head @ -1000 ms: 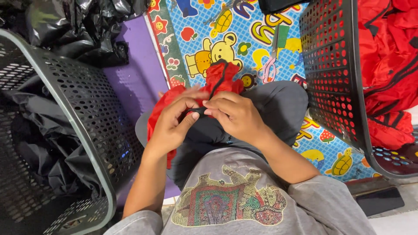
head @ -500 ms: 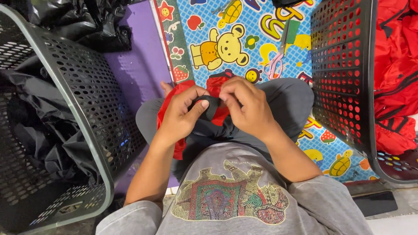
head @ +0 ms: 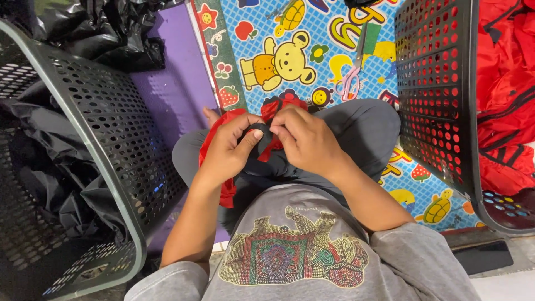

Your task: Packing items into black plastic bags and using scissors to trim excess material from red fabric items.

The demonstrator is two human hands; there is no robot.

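I sit cross-legged in grey trousers with a red cloth piece (head: pixel 214 136) with black trim bunched over my lap. My left hand (head: pixel 228 147) and my right hand (head: pixel 305 138) meet in front of me, both pinching the same black strip of that cloth between thumbs and fingers. A red fold of the cloth (head: pixel 281 105) pokes out above my right hand. Most of the cloth lies hidden under my hands.
A black perforated basket (head: pixel 106 139) holding black fabric stands tilted on my left. A second black basket (head: pixel 437 95) filled with red fabric (head: pixel 504 83) stands on my right. Scissors (head: pixel 352 75) lie on the colourful cartoon mat (head: pixel 278 56) ahead. A purple mat (head: pixel 173 83) lies beside it.
The view has shifted slightly. My hands have drawn the red cloth closer together and lower on my lap, fingers working along the black strip.
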